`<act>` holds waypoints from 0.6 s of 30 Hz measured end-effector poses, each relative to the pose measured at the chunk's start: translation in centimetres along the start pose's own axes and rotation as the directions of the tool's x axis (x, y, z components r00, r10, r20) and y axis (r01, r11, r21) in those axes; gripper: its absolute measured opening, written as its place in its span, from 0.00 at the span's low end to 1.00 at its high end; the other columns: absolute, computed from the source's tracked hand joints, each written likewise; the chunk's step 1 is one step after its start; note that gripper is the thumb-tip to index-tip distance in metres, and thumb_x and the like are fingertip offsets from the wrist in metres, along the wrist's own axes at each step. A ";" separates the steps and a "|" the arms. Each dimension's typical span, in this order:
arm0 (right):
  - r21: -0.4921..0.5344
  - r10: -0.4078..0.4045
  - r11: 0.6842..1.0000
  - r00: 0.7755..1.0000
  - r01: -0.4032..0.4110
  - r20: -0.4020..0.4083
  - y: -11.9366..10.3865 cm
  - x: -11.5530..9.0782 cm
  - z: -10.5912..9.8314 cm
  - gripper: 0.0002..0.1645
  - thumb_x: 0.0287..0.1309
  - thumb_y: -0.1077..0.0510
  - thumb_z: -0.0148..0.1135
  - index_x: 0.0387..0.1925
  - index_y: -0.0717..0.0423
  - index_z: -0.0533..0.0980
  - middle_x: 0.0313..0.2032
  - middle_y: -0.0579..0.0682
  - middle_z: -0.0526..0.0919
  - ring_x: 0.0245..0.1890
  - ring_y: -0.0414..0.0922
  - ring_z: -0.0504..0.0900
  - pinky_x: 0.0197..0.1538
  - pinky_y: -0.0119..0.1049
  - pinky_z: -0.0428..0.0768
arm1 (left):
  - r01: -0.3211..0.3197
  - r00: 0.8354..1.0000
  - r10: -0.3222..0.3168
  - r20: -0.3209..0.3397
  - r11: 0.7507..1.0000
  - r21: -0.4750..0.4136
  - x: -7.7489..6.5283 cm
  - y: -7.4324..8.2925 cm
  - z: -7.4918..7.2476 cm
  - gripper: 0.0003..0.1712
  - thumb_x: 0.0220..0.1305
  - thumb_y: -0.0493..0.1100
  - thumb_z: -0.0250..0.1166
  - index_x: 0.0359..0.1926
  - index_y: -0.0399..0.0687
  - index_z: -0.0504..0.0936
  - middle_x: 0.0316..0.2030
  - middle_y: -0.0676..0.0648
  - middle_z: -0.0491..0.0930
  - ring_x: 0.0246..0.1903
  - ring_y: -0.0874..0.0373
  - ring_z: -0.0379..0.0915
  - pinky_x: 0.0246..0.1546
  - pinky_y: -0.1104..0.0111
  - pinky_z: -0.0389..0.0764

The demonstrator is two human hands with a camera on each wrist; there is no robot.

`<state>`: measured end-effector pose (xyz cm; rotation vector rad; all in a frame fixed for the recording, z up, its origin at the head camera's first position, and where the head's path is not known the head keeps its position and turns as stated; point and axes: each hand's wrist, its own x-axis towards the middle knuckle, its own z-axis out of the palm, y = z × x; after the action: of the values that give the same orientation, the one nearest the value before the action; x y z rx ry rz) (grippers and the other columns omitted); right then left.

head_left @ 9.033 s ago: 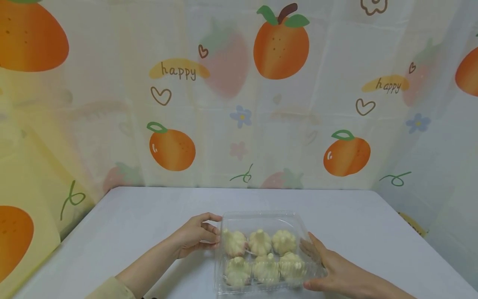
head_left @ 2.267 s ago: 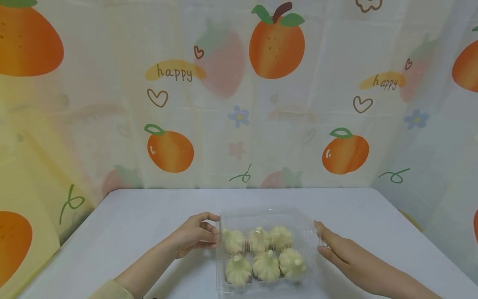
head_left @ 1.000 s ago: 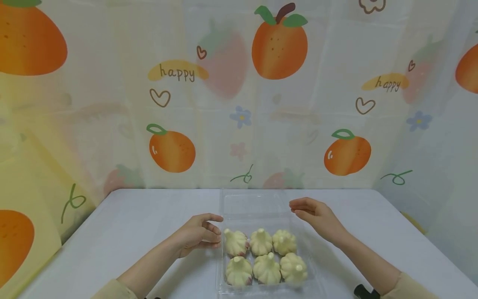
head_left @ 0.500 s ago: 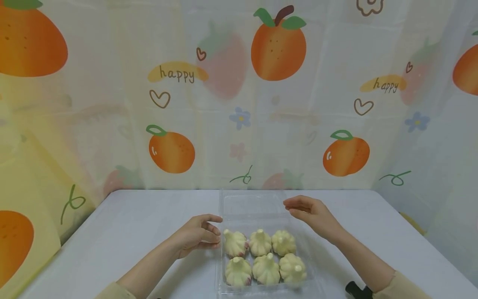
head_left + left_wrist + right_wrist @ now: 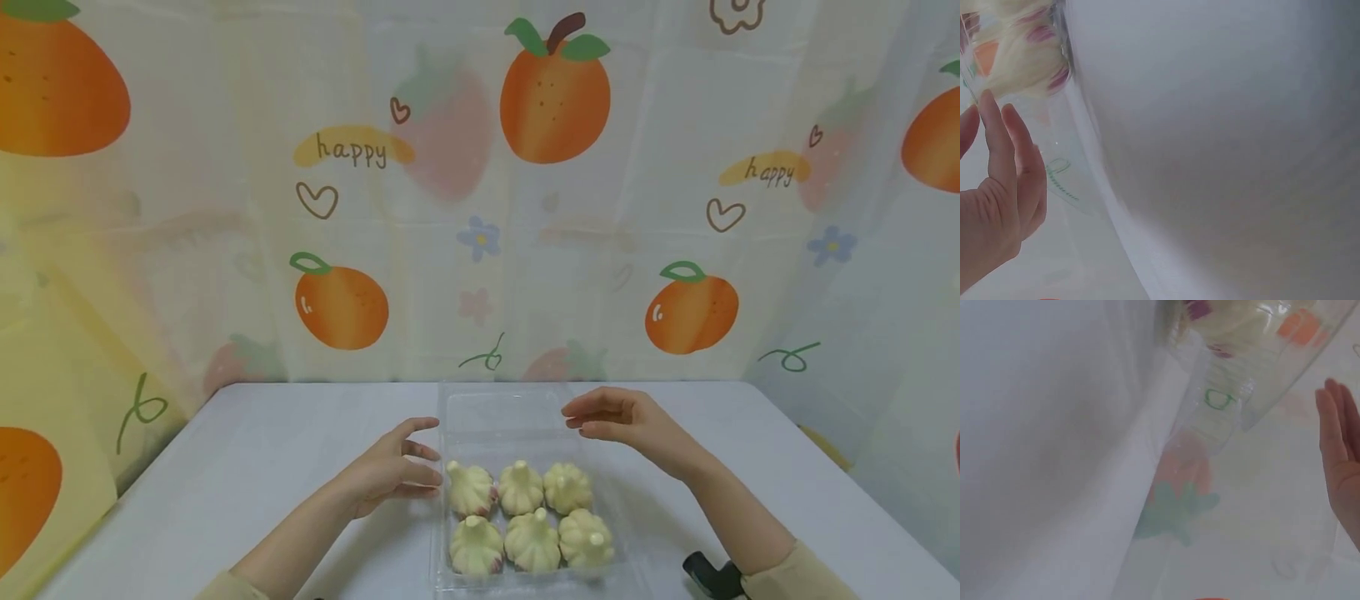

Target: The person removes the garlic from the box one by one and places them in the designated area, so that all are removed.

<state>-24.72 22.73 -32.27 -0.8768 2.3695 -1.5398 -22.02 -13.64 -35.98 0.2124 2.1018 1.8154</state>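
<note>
A clear plastic clamshell box [image 5: 444, 575] stands on the white table, its lid [image 5: 510, 412] folded back on the far side. Inside sit pale garlic bulbs [image 5: 534, 540] with purple-tinged bases, in two rows. My left hand [image 5: 397, 475] is beside the box's left wall, fingers spread and loosely bent, fingertips right at the plastic. In the left wrist view, a garlic bulb [image 5: 1025, 62] shows through the wall just above those fingertips. At the lid's right edge, my right hand [image 5: 633, 425] hovers with relaxed, nearly straight fingers and holds nothing; the right wrist view shows it apart from the box.
The white table [image 5: 300, 433] extends to both sides of the box. A fruit-printed curtain [image 5: 225, 125] hangs behind its far edge. A black device [image 5: 712, 575] is by the right wrist, next to the beige sleeve [image 5: 798, 575].
The right hand has let go of the lid, which has swung from over the garlic to the far side. That hand then drifted slightly left; the left fingers have just spread.
</note>
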 end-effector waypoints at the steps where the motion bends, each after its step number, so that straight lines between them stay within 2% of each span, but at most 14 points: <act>1: 0.016 -0.015 1.000 0.999 0.014 0.034 0.0 0.0 -0.1 0.19 0.67 0.58 0.59 0.57 0.58 0.76 0.55 0.46 0.84 0.54 0.42 0.84 0.57 0.36 0.85 | 0.000 1.000 0.000 0.004 1.000 -0.002 0.0 0.0 0.0 0.50 0.56 0.30 0.68 0.76 0.44 0.52 0.60 0.28 0.65 0.38 0.55 0.81 0.46 0.62 0.89; 4: 0.060 -0.056 0.997 0.986 0.047 0.159 0.0 -0.2 -0.5 0.19 0.67 0.63 0.58 0.58 0.63 0.75 0.55 0.45 0.85 0.55 0.44 0.84 0.58 0.37 0.85 | -0.005 1.000 0.005 0.016 1.000 -0.002 0.1 0.0 -0.2 0.49 0.57 0.31 0.68 0.76 0.45 0.53 0.69 0.27 0.56 0.42 0.54 0.81 0.48 0.61 0.89; 7: 0.094 -0.057 0.995 0.960 0.032 0.275 0.2 -0.3 -0.6 0.20 0.66 0.66 0.57 0.59 0.64 0.74 0.56 0.45 0.84 0.56 0.45 0.83 0.58 0.35 0.85 | -0.014 1.000 0.014 0.016 1.000 0.003 0.2 0.1 -0.3 0.48 0.57 0.30 0.67 0.76 0.45 0.55 0.75 0.30 0.48 0.43 0.55 0.81 0.48 0.61 0.89; 11: 0.111 -0.056 0.994 0.930 0.017 0.363 0.3 -0.5 -0.5 0.20 0.65 0.67 0.58 0.58 0.64 0.75 0.57 0.55 0.83 0.56 0.48 0.83 0.57 0.38 0.86 | -0.025 0.999 0.025 0.027 1.000 0.011 0.4 0.2 -0.4 0.47 0.58 0.28 0.66 0.75 0.45 0.56 0.77 0.32 0.36 0.41 0.58 0.80 0.47 0.62 0.89; 15: 0.132 -0.074 0.991 0.903 0.019 0.423 0.3 -0.5 -0.4 0.21 0.61 0.69 0.61 0.56 0.67 0.76 0.57 0.68 0.79 0.56 0.50 0.83 0.59 0.41 0.84 | -0.030 0.998 0.029 0.047 0.999 0.029 0.5 0.1 -0.4 0.46 0.58 0.30 0.67 0.75 0.46 0.58 0.77 0.29 0.35 0.38 0.58 0.80 0.46 0.62 0.89; 18: 0.135 -0.043 0.991 0.884 -0.022 0.465 0.4 -0.5 -0.4 0.21 0.59 0.69 0.63 0.55 0.66 0.76 0.57 0.67 0.80 0.56 0.49 0.83 0.63 0.41 0.82 | -0.035 0.997 0.032 0.066 0.998 0.045 0.7 0.0 -0.5 0.45 0.58 0.32 0.68 0.74 0.45 0.59 0.77 0.30 0.39 0.37 0.59 0.79 0.46 0.62 0.89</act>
<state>-24.60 23.40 -32.51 -1.0857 1.8958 -1.2910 -22.83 -13.84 -36.09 0.3163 2.1088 1.7551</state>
